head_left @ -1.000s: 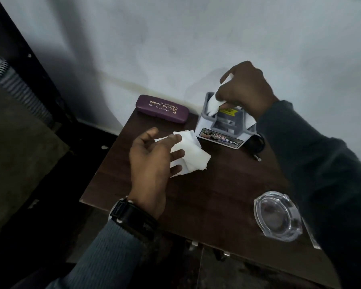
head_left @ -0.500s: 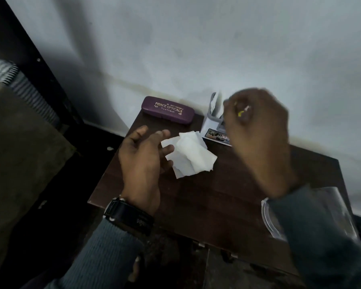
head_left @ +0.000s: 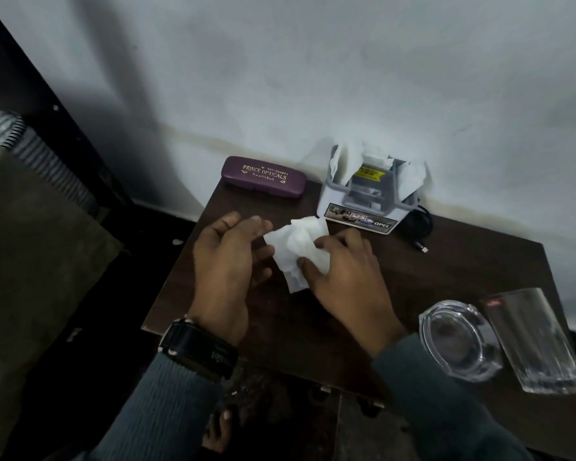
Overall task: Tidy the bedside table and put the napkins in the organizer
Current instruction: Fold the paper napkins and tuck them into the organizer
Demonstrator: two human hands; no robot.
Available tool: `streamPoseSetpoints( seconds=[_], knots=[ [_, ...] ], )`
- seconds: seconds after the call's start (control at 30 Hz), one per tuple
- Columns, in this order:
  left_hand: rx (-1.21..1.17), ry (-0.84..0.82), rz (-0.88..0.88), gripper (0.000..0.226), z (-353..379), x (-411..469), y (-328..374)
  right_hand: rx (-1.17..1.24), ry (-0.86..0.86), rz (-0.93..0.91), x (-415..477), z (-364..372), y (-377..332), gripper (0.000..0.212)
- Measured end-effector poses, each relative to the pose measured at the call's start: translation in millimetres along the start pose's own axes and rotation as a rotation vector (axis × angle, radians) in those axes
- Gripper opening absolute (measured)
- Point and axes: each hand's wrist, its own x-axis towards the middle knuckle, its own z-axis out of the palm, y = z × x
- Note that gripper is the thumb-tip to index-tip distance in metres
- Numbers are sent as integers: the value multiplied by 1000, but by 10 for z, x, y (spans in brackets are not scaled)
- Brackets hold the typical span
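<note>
A loose pile of white napkins [head_left: 295, 246] lies on the dark wooden bedside table [head_left: 446, 261], just in front of the grey organizer [head_left: 368, 197]. Crumpled napkins [head_left: 350, 158] stick out of the organizer's top at the back. My right hand [head_left: 346, 277] rests on the pile's right side, thumb and fingers pinching a napkin. My left hand [head_left: 228, 261] hovers at the pile's left edge, fingers apart, its fingertips touching the paper. A black watch is on my left wrist.
A purple glasses case [head_left: 263, 176] lies at the table's back left. A black cable [head_left: 419, 227] trails behind the organizer. A glass ashtray [head_left: 456, 341] and a clear tumbler [head_left: 536, 341] lying on its side sit at the front right. A bed is on the left.
My right hand left the organizer, swung back toward me and came down onto the napkin pile. My left hand stayed beside the pile. The camera view shifted, showing the tumbler.
</note>
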Motion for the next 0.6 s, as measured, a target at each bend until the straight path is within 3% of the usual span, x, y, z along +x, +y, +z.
streamPoseSetpoints(
  seconds=[0.1, 0.2, 0.27, 0.33, 0.5, 0.6],
  knots=[
    [329, -54, 53, 42, -23, 32, -74, -6, 0, -17, -307, -17, 102, 48],
    [907, -155, 278, 53, -81, -17, -205, 16, 12, -22, -593, -38, 153, 43],
    [1134, -223, 368, 62, -91, -75, -282, 48, 64, -21, -713, -52, 168, 39],
    [1220, -235, 411, 66, -84, -85, -311, 90, 103, -7, -742, -85, 156, 43],
    [1259, -185, 467, 67, -76, -68, -260, 78, 55, 33, -654, -196, 178, 80],
    [1267, -206, 438, 67, -63, -68, -264, 74, -39, -6, -682, -147, 203, 71]
  ],
)
